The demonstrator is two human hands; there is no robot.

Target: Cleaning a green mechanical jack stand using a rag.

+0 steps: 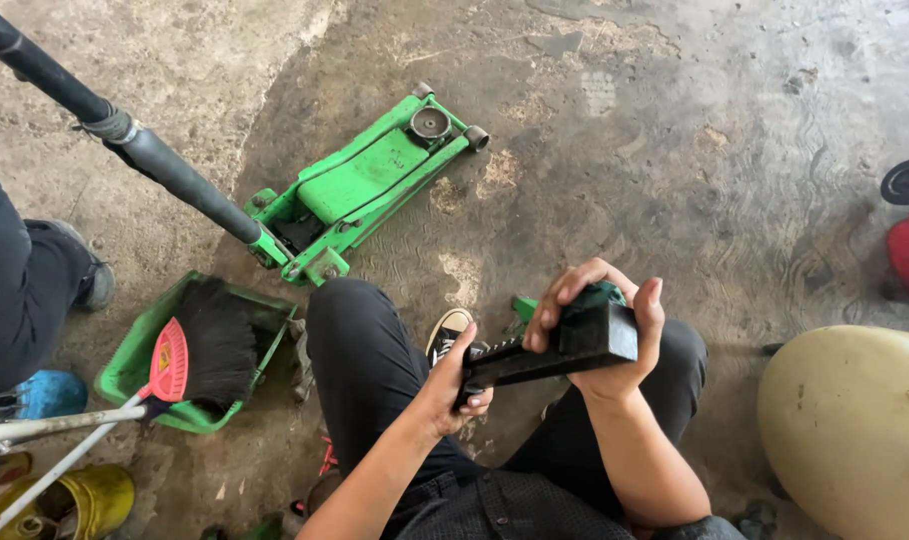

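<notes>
Left hand (454,385) clamped on near end of black bar-shaped tool (549,355), held over lap. Right hand (599,330) wrapped around far block end, pressing green cloth (594,297) on top. Step, by look: wiping tool; next move calls for steady left grip. Left: broom (199,350) in green dustpan (134,365). Beyond, on floor (674,150): green floor jack (364,185).

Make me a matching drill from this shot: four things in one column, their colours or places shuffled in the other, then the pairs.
Things:
1. floor jack
2. broom
3. black tool
4. tank

Descriptions:
A. cream, at the right edge
B. held in the left hand and right hand
C. green, flat on the concrete
D. red head, black bristles, lying in a green dustpan

Pairs: 1-C, 2-D, 3-B, 4-A
</notes>
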